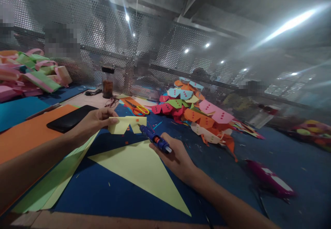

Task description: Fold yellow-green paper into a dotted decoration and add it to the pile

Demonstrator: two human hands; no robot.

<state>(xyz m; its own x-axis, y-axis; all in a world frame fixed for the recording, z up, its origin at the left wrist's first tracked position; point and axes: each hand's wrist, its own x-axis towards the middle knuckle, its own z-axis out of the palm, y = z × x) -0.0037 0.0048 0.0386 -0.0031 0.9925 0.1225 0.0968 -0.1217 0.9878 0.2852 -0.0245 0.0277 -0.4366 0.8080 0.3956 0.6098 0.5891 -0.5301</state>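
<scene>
Yellow notched paper [131, 120] was up in front of you, above the desk [85, 191], its cut-out edge facing down and a small orange square [137, 120] near its right end. Your left hand [104, 118] had it by the left end, thumb and fingers pinched together on it. Your right hand [177, 153] was wrapped around a blue tool [152, 136], fingers clamped on its barrel, with a clear piece sticking out of the rear. The tool's tip pointed at the paper, just beside its right part; you could not tell from this angle whether the two touched.

Below your hands, a pale yellow triangular sheet [147, 170] lay flat on the desk. To your left, a black phone [72, 118] rested on a large orange sheet [38, 129], with light green sheets [59, 177] nearer to you. Beyond the paper you had scissors [134, 107] with yellow and red handles, and farther back a dark-lidded jar [108, 84] stood upright. A pile of cut coloured paper [196, 115], many pieces dotted, spread out ahead and to your right. Nearer on that side lay a purple object [271, 180], too blurred to identify. Pink and green paper pieces [31, 72] were heaped at the far left.
</scene>
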